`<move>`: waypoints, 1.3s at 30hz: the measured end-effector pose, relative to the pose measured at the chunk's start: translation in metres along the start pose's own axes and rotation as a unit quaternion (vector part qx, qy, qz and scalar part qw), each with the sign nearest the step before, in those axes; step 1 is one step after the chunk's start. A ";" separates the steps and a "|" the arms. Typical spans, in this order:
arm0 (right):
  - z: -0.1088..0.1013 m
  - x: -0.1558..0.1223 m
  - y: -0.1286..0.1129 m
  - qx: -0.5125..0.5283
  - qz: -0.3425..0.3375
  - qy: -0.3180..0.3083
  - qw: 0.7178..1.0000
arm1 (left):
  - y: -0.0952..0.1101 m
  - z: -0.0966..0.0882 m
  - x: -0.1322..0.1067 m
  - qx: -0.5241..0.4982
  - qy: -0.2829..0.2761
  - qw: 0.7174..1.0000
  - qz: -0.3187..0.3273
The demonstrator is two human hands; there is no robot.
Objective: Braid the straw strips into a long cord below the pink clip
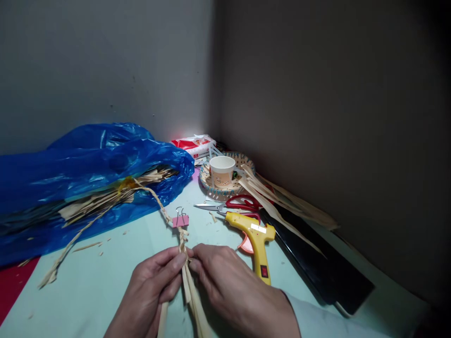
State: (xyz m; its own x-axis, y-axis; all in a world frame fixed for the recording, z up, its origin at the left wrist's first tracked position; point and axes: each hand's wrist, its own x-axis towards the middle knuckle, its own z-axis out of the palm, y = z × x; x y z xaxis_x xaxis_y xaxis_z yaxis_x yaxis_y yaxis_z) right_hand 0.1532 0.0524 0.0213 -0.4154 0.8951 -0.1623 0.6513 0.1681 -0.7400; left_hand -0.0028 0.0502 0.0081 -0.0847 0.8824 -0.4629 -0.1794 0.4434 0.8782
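Note:
My left hand point(151, 286) and my right hand point(232, 286) meet at the near edge of the table, both pinched on pale dried leaf strips point(190, 291). The strips run up into a short braid point(182, 240) just beyond my fingertips. A pink binder clip point(180, 219) clamps the braid's far end. From the clip a twisted strand point(155, 196) leads back toward a bundle of dried leaves point(105, 197) lying in a blue plastic bag point(88, 164).
A yellow glue gun point(255, 239) lies right of my hands, red-handled scissors point(236, 204) behind it. A woven tray point(211, 185) holds a paper cup point(221, 170). Loose strips point(282, 202) lie over a black object point(317, 263). A red-white packet point(195, 144) sits at the wall.

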 end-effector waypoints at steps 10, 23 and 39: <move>0.000 0.004 0.007 -0.032 -0.021 0.034 0.999 | -0.011 -0.007 0.003 0.044 0.018 0.999 0.002; 0.003 -0.011 -0.013 -0.054 0.021 0.025 0.998 | -0.010 -0.010 0.008 0.207 -0.021 0.973 0.103; 0.036 -0.005 0.003 -0.278 -0.288 0.100 0.911 | -0.011 -0.005 -0.005 0.020 0.000 1.000 -0.013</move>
State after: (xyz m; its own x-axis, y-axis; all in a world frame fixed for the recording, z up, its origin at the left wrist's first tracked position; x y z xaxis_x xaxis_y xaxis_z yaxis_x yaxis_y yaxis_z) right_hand 0.1344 0.0336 -0.0031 -0.7020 0.6405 0.3115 0.6061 0.7669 -0.2109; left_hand -0.0051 0.0401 -0.0001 -0.0805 0.8701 -0.4863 -0.1414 0.4730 0.8697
